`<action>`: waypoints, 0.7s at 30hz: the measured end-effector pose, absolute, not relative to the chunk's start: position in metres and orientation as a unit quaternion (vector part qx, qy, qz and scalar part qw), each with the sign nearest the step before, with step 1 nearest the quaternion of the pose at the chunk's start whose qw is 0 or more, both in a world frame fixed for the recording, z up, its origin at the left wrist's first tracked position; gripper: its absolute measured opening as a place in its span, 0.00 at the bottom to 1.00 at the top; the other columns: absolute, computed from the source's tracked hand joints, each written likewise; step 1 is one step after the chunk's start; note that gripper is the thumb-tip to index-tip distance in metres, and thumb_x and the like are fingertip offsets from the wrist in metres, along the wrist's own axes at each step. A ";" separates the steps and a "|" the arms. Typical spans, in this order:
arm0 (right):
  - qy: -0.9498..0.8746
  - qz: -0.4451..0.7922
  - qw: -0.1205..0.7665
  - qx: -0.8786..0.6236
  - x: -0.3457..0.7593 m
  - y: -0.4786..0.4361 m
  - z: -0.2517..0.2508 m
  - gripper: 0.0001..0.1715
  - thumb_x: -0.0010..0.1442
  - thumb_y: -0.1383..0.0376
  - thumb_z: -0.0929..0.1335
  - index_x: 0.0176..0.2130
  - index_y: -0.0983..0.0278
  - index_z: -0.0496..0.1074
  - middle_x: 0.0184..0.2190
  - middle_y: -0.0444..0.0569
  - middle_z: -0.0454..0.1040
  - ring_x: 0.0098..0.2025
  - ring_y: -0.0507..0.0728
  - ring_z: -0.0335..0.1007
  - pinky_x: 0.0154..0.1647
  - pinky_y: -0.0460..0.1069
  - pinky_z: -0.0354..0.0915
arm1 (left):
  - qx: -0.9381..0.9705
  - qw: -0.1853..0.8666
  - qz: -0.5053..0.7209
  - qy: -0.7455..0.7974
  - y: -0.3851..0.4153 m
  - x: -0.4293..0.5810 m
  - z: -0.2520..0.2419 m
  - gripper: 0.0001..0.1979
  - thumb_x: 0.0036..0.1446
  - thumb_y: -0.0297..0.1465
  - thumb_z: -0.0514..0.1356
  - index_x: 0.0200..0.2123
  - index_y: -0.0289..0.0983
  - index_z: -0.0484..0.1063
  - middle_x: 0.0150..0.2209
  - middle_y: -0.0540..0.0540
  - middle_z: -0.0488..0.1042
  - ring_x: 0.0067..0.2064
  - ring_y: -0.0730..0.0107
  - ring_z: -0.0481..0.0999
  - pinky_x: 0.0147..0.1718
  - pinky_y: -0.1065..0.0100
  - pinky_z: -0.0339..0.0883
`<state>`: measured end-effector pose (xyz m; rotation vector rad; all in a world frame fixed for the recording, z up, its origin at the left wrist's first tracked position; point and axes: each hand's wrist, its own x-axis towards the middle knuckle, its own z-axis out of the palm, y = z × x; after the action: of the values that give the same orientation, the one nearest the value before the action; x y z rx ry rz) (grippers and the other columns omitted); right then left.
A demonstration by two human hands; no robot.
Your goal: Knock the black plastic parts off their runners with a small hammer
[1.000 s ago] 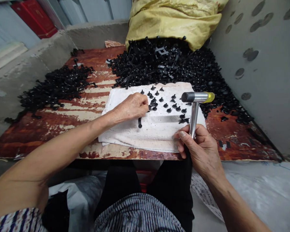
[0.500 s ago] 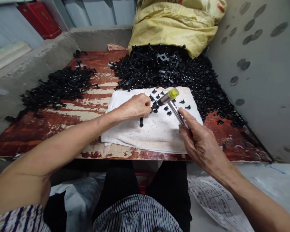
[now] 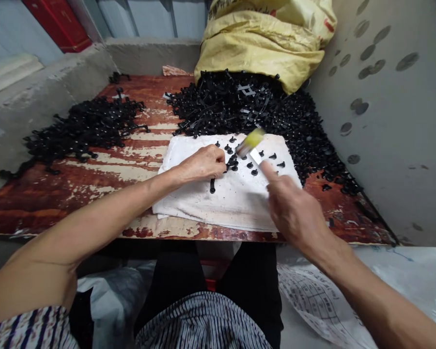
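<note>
My left hand point(image 3: 208, 162) is closed in a pinch over the white cloth point(image 3: 189, 203). A small black plastic part point(image 3: 232, 161) shows at its fingertips, mostly hidden by the fingers. My right hand point(image 3: 294, 203) is wrapped round the metal handle of a hammer with a yellow-tipped head point(image 3: 251, 140). The hammer head is blurred and hangs just right of my left fingertips, over the cloth. Several small black pegs with round bases point(image 3: 254, 172) stand or lie on the cloth around it. A short black strip point(image 3: 212, 186) lies below my left hand.
A large heap of black parts point(image 3: 218, 106) spills from a yellow woven sack point(image 3: 254, 53) at the back. Another black pile point(image 3: 90, 126) is on the left of the worn red tabletop point(image 3: 138, 167). A grey panel point(image 3: 370, 111) borders the right side.
The hammer has swung and its head is now blurred, slightly left of before. My right hand has turned with it. My left hand stays nearly in place; the whole view has shifted slightly.
</note>
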<state>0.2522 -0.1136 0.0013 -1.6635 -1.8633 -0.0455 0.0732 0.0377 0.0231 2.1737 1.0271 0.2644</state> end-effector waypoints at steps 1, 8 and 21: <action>-0.718 -0.010 0.295 -0.630 0.252 -0.113 0.001 0.33 0.60 0.70 0.60 0.63 0.60 0.65 0.32 0.53 0.74 0.25 0.56 0.66 0.26 0.52 0.68 | 0.841 0.353 0.101 0.398 0.037 0.073 0.023 0.06 0.46 0.21 0.54 0.21 0.35 0.67 0.18 0.51 0.66 0.21 0.77 0.61 0.21 0.70 0.51; -0.711 -0.019 0.305 -0.633 0.251 -0.114 -0.001 0.30 0.61 0.69 0.59 0.61 0.65 0.66 0.37 0.56 0.78 0.31 0.60 0.73 0.32 0.54 0.69 | 0.835 0.359 0.092 0.408 0.037 0.071 0.019 0.06 0.48 0.21 0.54 0.23 0.34 0.67 0.20 0.50 0.68 0.22 0.76 0.63 0.22 0.71 0.52; -0.478 0.456 0.458 -0.596 0.233 -0.060 0.010 0.11 0.53 0.62 0.71 0.28 0.62 0.65 0.13 0.34 0.58 0.11 0.46 0.50 0.10 0.43 0.47 | 0.936 0.257 0.058 0.233 0.004 0.064 0.041 0.11 0.58 0.25 0.50 0.32 0.36 0.72 0.24 0.53 0.66 0.26 0.75 0.64 0.31 0.71 0.58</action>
<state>0.2331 -0.0602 0.0103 -1.4678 -1.1769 1.1229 0.0643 0.0043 0.0408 2.5396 0.6326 0.1568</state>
